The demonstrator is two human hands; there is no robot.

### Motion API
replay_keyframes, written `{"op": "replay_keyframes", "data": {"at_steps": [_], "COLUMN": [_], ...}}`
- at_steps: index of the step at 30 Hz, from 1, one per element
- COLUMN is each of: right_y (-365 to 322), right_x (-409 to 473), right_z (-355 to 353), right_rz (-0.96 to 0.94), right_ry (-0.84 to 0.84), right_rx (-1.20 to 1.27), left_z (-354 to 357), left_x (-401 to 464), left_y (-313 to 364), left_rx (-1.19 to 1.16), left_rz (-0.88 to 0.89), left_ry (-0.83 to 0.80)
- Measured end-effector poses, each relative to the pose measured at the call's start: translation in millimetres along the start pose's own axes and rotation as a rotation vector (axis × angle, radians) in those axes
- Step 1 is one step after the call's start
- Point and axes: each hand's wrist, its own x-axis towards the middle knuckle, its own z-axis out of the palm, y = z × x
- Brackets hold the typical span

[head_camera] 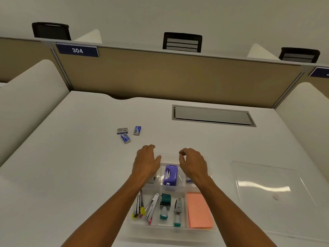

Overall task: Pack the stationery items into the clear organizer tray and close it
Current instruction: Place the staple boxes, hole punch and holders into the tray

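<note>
The clear organizer tray [210, 227] at six o'clock already holds most items, its lid [270, 184] lying off at three o'clock. Both the left hand [146, 163] and right hand [193, 164] hover loosely curled and empty over its far edge. Three small staple boxes [125, 138] remain loose at eleven o'clock; they and closing look left to do.

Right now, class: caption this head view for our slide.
Both hands hover over the clear organizer tray; three small staple boxes remain unpacked.

White counter [74, 157], grey recessed hatch [212, 115] set in its far right. On it: clear organizer tray [170, 231] near the front edge, clear lid [270, 184] lying flat to the tray's right, 3 small staple boxes [128, 133] clustered apart, further back and to the left.
</note>
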Motion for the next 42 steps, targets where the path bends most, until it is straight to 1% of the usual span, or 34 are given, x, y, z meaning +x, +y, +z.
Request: {"op": "replay_keyframes", "data": {"at_steps": [4, 8, 11, 16, 24, 26, 28, 31, 34, 38, 41, 42], "right_y": [-26, -51, -70, -101, -135, -139, -141, -142, -141, -143, -148, -149], "right_x": [15, 31, 43, 69, 107, 114, 122, 131, 136, 145, 156, 160], "right_z": [6, 16, 24, 40, 74, 84, 93, 104, 114, 125, 129, 130], "right_rz": [-0.029, -0.080, -0.116, -0.159, -0.155, -0.156, -0.153, -0.170, -0.216, -0.276, -0.302, -0.303], "right_ry": [-0.039, -0.093, -0.153, -0.254, -0.345, -0.376, -0.423, -0.508, -0.572, -0.582, -0.581, -0.590], "right_rx": [0.082, 0.105, 0.095, 0.052, -0.034, -0.062, -0.084, -0.130, -0.212, -0.349, -0.345, -0.356], "left_z": [-25, -45, -56, -65, -52, -48, -44, -40, -33, -27, -28, -28], "left_x": [14, 28, 40, 65, 98, 105, 111, 117, 117, 114, 114, 115], "left_y": [-28, -58, -77, -101, -119, -122, -125, -130, -135, -138, -142, -144], "left_rx": [-0.040, -0.059, -0.030, -0.019, -0.048, -0.071, -0.074, 0.026, 0.103, 0.094, 0.010, 0.019], "left_rz": [-0.055, -0.116, -0.126, -0.158, -0.205, -0.200, -0.159, -0.063, 0.008, 0.023, -0.020, -0.010], "left_ry": [0.075, 0.090, 0.098, 0.076, -0.014, -0.040, -0.057, -0.102, -0.098, -0.044, -0.012, -0.011]}}
